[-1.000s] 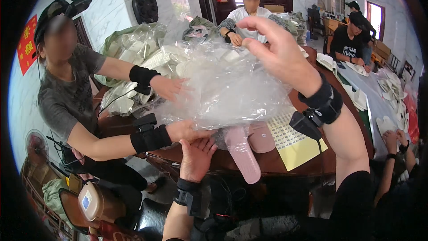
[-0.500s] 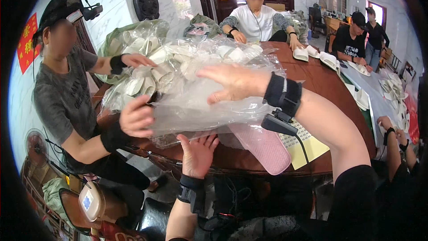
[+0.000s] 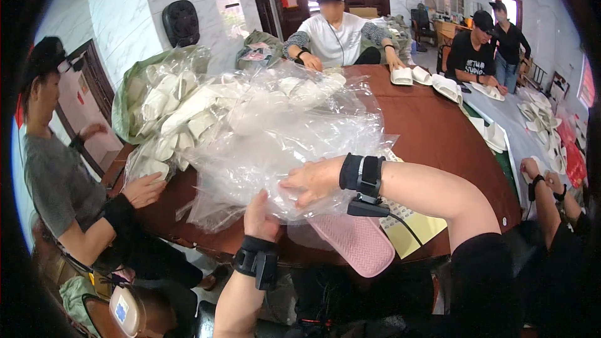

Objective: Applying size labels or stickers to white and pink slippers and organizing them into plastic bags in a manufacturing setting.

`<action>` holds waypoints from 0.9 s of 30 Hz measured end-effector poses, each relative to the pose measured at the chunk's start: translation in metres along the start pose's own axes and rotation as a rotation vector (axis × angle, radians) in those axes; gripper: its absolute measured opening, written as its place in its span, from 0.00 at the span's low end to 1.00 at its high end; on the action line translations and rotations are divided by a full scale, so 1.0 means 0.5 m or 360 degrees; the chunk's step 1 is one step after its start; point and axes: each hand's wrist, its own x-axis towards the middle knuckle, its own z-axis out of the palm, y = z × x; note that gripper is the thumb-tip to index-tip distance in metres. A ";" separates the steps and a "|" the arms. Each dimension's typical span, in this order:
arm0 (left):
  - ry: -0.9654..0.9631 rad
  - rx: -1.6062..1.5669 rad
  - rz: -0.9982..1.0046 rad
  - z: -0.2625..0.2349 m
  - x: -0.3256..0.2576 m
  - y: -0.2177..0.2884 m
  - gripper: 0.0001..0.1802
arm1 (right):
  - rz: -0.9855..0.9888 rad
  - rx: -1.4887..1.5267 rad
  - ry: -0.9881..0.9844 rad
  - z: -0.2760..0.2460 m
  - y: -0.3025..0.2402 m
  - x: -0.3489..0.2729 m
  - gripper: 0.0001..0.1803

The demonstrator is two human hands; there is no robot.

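My left hand (image 3: 260, 216) pinches the clear plastic bag (image 3: 282, 144) from below at the round table's (image 3: 438, 131) near edge; my right hand (image 3: 313, 180) presses flat on top. The pink slipper (image 3: 354, 244) beneath isn't bagged yet.

Pink slipper's (image 3: 354, 244) upper end under the clear plastic bag (image 3: 282, 144)
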 end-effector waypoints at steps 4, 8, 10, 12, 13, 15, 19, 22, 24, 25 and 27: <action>-0.0352 0.0958 0.0378 -0.030 -0.009 0.000 0.18 | -0.0133 0.0551 0.0446 -0.042 0.097 -0.018 0.34; -0.0074 0.0382 0.0052 0.002 -0.048 0.021 0.18 | 0.0133 0.0363 0.1343 -0.108 0.226 -0.081 0.34; 0.0091 0.0166 0.0006 0.004 -0.058 0.033 0.18 | 0.0395 0.0451 0.1561 -0.096 0.312 -0.107 0.38; -0.0111 0.1080 0.0267 -0.002 -0.073 0.042 0.18 | 0.0569 0.0462 0.1641 -0.060 0.406 -0.122 0.40; 0.0148 0.0111 -0.0035 -0.014 -0.071 0.048 0.18 | 0.0724 0.0480 0.1703 -0.046 0.441 -0.129 0.43; 0.0180 0.0208 -0.0041 0.004 -0.082 0.057 0.17 | 0.0801 0.0686 0.1692 -0.023 0.484 -0.140 0.46; 0.0238 0.0136 -0.0090 0.024 -0.110 0.082 0.19 | 0.1032 0.1155 0.1627 0.019 0.544 -0.150 0.53; 0.0210 0.0239 -0.0088 0.000 -0.122 0.096 0.21 | 0.1255 0.1034 0.1647 0.064 0.607 -0.146 0.55; 0.0238 0.0125 -0.0158 -0.028 -0.126 0.110 0.21 | 0.1366 0.0940 0.1593 0.077 0.615 -0.135 0.53; 0.0267 0.0187 -0.0167 -0.054 -0.128 0.117 0.21 | 0.1368 0.0946 0.1582 0.080 0.612 -0.137 0.53; 0.0129 0.0326 -0.0150 -0.121 -0.132 0.127 0.21 | 0.1262 0.1481 0.1283 0.045 0.552 -0.137 0.51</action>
